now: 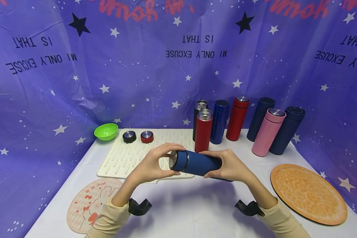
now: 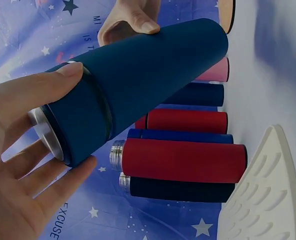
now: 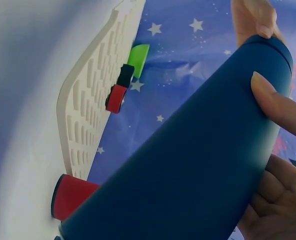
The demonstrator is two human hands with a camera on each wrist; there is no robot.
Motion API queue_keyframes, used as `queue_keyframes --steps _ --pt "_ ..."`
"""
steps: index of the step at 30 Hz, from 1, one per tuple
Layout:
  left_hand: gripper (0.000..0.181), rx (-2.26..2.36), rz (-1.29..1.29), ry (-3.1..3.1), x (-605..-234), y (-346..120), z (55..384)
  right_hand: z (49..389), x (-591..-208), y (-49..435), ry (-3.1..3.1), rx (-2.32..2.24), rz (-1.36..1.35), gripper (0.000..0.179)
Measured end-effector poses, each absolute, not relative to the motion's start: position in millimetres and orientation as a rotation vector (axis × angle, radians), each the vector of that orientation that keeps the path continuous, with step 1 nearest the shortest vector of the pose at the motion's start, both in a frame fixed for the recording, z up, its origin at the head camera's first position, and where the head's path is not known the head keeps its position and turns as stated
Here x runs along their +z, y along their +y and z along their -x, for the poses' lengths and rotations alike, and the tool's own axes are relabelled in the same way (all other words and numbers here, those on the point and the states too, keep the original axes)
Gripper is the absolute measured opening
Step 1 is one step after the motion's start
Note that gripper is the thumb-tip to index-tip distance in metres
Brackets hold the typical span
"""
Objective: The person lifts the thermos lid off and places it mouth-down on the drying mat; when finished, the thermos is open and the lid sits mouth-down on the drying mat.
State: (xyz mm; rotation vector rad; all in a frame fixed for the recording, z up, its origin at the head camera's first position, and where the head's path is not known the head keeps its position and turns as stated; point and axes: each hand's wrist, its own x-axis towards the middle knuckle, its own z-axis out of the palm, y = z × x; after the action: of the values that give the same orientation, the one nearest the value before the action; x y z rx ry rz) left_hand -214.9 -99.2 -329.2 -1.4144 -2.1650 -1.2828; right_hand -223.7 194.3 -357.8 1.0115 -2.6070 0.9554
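Note:
A dark blue thermos flask (image 1: 200, 163) is held off the table, lying nearly level with its silver-topped lid toward the left. My left hand (image 1: 156, 163) pinches the lid end, thumb on one side and fingers on the other; in the left wrist view the thumb (image 2: 70, 70) lies on the lid's rim. Around the flask's body my right hand (image 1: 229, 166) grips near the base. The lid sits on the flask. Behind it stand an open red thermos (image 1: 203, 132) and an open black thermos (image 1: 195, 120), their steel necks bare.
Black lid (image 1: 129, 137) and red lid (image 1: 147, 137) rest on the white drying mat (image 1: 119, 162), beside a green bowl (image 1: 106, 132). Capped thermoses, including a pink one (image 1: 268, 133), stand at back right. A rabbit placemat (image 1: 86, 201) lies left, an orange round mat (image 1: 309, 195) right.

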Motion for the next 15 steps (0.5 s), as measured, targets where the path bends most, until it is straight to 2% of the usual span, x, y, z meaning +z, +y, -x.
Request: queue_keyframes --steps 5,10,12,15 --pt "0.063 -1.375 1.221 -2.269 -345.9 -100.6 226.4 222.1 -360.5 190.0 -2.516 0.893 -0.995 0.07" --pt "0.055 -1.513 0.878 -2.48 -322.0 -95.4 204.7 218.0 -361.8 182.2 -2.375 0.763 -0.979 0.074" --pt "0.053 -1.511 0.873 -2.478 -314.5 -94.0 198.5 217.0 -361.5 181.1 -2.358 0.73 -0.97 0.074" --pt "0.058 -1.437 1.058 -2.346 -324.3 -95.6 207.0 217.9 -360.0 184.1 -2.385 0.783 -0.985 0.072"
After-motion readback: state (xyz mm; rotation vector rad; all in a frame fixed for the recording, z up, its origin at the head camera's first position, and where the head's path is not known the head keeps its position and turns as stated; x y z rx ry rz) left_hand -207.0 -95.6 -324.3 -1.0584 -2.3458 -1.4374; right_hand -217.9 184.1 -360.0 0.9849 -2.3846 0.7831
